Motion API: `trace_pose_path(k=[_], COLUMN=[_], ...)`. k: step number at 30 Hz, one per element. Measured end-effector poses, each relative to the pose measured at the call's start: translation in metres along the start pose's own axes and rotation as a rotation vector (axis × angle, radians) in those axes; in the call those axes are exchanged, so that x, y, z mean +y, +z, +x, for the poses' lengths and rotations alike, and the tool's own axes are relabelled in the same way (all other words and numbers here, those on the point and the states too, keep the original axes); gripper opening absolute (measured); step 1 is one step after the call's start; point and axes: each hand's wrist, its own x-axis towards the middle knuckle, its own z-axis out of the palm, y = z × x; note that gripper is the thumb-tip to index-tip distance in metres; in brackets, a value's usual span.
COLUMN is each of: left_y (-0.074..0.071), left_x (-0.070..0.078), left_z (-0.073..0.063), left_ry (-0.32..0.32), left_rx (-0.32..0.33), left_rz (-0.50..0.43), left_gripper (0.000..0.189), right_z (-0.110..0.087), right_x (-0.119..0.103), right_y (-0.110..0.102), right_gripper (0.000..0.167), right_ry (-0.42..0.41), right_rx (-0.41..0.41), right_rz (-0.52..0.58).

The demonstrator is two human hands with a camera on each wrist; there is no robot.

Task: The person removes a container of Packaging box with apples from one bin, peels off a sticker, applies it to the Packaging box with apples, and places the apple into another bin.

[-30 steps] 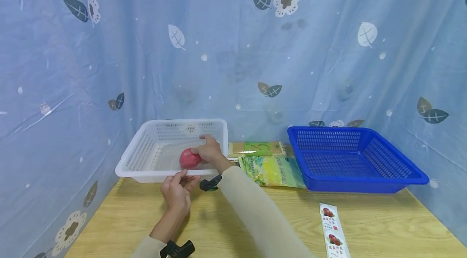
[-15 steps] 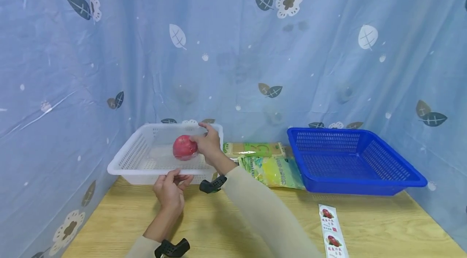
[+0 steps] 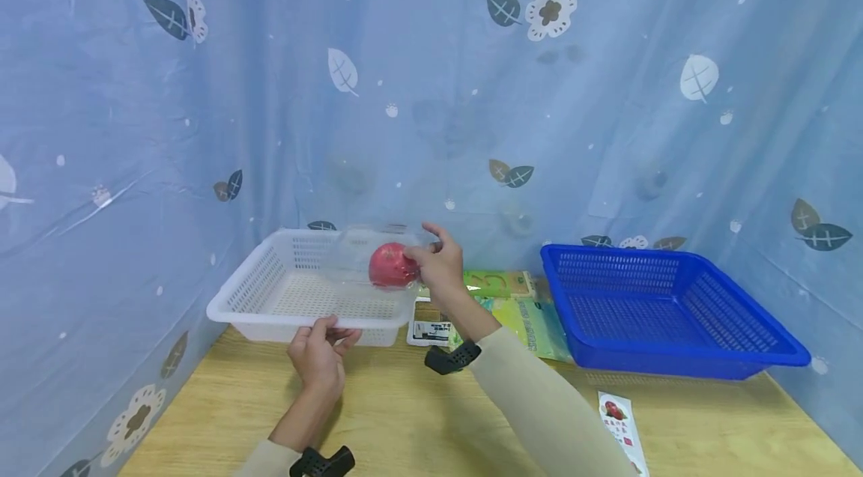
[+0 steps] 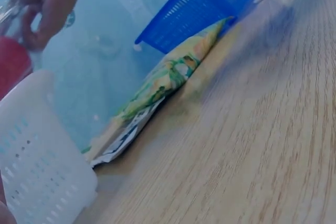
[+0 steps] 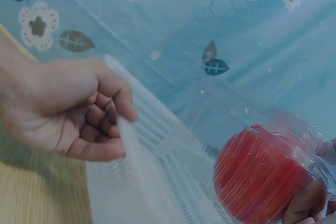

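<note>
My right hand (image 3: 440, 271) holds a clear plastic box (image 3: 347, 256) by its right side, raised over the right part of a white basket (image 3: 259, 318). A red apple (image 3: 388, 265) shows in the box, close to my thumb; the ridged clear plastic lies over the apple (image 5: 257, 177) in the right wrist view. With thumb and fingers, my left hand (image 3: 318, 359) pinches the front rim of the white basket. In the left wrist view only a bit of the apple (image 4: 11, 65) and the basket's perforated end wall (image 4: 44, 156) appear.
A blue basket (image 3: 674, 368) stands at the right. Between the baskets lie a yellow-green packet (image 3: 533, 323), a brown-and-green pack (image 3: 515, 284) and a flat white-edged item (image 3: 431, 331). A strip of apple stickers (image 3: 619, 424) lies on the wooden table (image 3: 384, 417) in front.
My right hand has lifted the box with the apple up and to the right, out of the white basket's middle. My left hand stays on the basket's front rim.
</note>
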Motion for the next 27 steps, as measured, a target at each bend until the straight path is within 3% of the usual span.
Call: trace_pose_path(k=[7, 16, 22, 27], left_y=[-0.002, 0.004, 0.005, -0.001], left_x=[0.000, -0.003, -0.006, -0.003], left_z=[-0.004, -0.001, -0.002, -0.002], left_ry=[0.009, 0.004, 0.007, 0.034], left_rx=[-0.005, -0.009, -0.027, -0.018], left_rz=[0.022, 0.003, 0.014, 0.034], left_gripper=[0.010, 0.016, 0.017, 0.015], right_z=[-0.017, -0.041, -0.058, -0.070], right_x=[-0.005, -0.015, -0.005, 0.004], right_y=[-0.030, -0.071, -0.106, -0.125], right_gripper=[0.061, 0.059, 0.059, 0.059], right_ry=[0.009, 0.029, 0.028, 0.048], right_rx=[0.031, 0.034, 0.059, 0.033], right_rz=[0.145, 0.224, 0.220, 0.200])
